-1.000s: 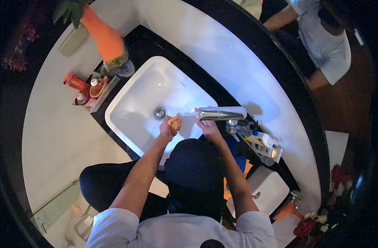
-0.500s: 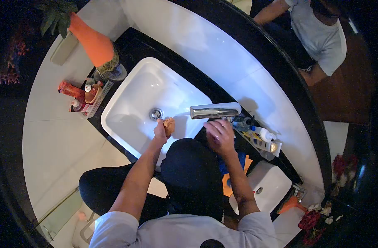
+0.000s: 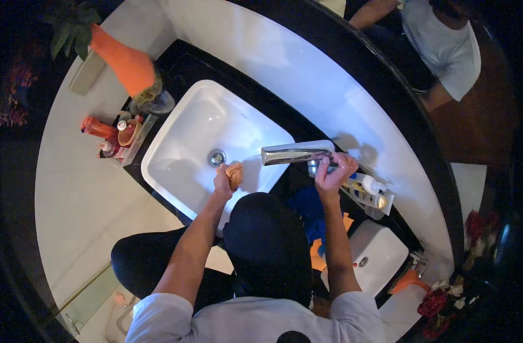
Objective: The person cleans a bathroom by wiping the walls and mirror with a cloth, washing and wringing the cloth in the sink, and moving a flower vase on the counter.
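Observation:
My left hand [image 3: 221,183] is closed round a crumpled orange-tan piece [image 3: 234,175], held over the near part of the white sink [image 3: 175,191]. Whether this piece is cloth or sponge I cannot tell. Just beyond the hand is the round metal drain [image 3: 217,158]. My right hand [image 3: 334,174] grips the base end of the chrome faucet [image 3: 290,155], its thumb in front and the other fingers partly hidden. The spout reaches over the sink's right edge, and no water stream is visible.
Left of the sink stands a holder [image 3: 137,142] with red bottles. Behind it is an orange vase [image 3: 124,63]. Several bottles [image 3: 373,186] line the right wall, near a smaller white basin [image 3: 376,251]. Blue cloth [image 3: 307,208] lies beside my knee. A mirror [image 3: 462,114] reflects a person.
My right hand has moved right and up from below the spout to the faucet's base end and closed on it. My left hand has barely moved, still holding the orange-tan piece.

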Motion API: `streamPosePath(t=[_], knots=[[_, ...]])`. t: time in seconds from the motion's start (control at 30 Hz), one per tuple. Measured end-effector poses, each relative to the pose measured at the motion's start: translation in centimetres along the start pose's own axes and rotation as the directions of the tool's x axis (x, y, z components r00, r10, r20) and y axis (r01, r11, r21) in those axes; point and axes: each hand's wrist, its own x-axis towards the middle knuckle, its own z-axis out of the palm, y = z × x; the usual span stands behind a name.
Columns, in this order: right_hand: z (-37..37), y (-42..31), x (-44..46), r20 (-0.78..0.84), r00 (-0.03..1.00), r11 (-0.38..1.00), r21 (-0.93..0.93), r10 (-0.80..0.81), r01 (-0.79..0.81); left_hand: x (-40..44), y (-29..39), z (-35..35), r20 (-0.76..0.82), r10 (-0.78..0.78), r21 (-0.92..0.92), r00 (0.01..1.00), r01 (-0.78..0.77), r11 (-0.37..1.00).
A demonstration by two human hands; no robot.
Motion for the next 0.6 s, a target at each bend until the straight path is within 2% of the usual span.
streamPosePath(t=[0.1, 0.17, 0.2, 0.23, 0.27, 0.3, 0.37, 0.4, 0.43, 0.47, 0.53, 0.6], knots=[[-1.4, -2.1, 1.1, 0.02, 0.999, 0.999, -0.039, 0.03, -0.029, -1.9, 1.4, 1.7, 0.073, -0.04, -0.005, 0.997, 0.04, 0.999], [-2.6, -3.9, 1.0, 0.268, 0.959, 0.929, 0.369, -0.096, -0.01, -2.9, 2.0, 3.5, -0.19, 0.09, 0.071, 0.978, -0.078, 0.994], [-2.2, -4.5, 0.4, 0.362, 0.915, 0.932, 0.361, -0.177, 0.037, -3.2, 2.5, 3.8, -0.187, 0.091, 0.079, 0.978, -0.078, 0.994], [-1.5, -5.3, -1.1, 0.431, 0.892, 0.914, 0.403, -0.138, -0.053, -3.4, 2.8, 4.1, -0.249, 0.228, 0.158, 0.941, -0.193, 0.968], [-0.6, -5.8, -3.0, 0.668, 0.743, 0.819, 0.399, 0.048, -0.412, -3.5, 3.1, 4.6, -0.296, 0.364, 0.24, 0.883, -0.3, 0.923], [0.9, -6.0, -5.1, 0.856, 0.491, 0.634, 0.291, 0.162, -0.716, -3.8, 3.5, 5.1, -0.287, 0.366, 0.243, 0.885, -0.303, 0.922], [6.5, -4.9, -10.8, 0.952, 0.304, 0.323, 0.275, 0.044, -0.906, -4.4, 4.2, 5.9, -0.238, 0.616, 0.472, 0.751, -0.465, 0.749], [7.5, -6.0, -10.1, 0.999, 0.043, 0.032, 0.043, 0.015, -0.999, -4.6, 4.3, 6.1, -0.221, 0.62, 0.476, 0.753, -0.471, 0.742], [8.8, -7.1, -9.1, 0.977, -0.194, -0.248, -0.211, -0.09, -0.945, -4.9, 4.0, 6.0, -0.149, 0.803, 0.617, 0.577, -0.581, 0.532], [10.3, -7.7, -8.5, 0.94, -0.264, -0.23, -0.311, -0.214, -0.922, -5.3, 3.7, 6.1, -0.04, 0.928, 0.719, 0.37, -0.634, 0.283], [11.0, -10.1, -6.8, 0.939, -0.265, -0.37, -0.332, -0.221, -0.868, -9.7, 3.9, 8.5, -0.076, 0.759, 0.457, 0.647, -0.654, 0.603], [12.2, -11.8, -6.7, 0.945, -0.155, -0.41, -0.268, -0.288, -0.872, -6.8, 2.0, 6.0, 0.053, 0.87, 0.587, 0.49, -0.72, 0.37]])
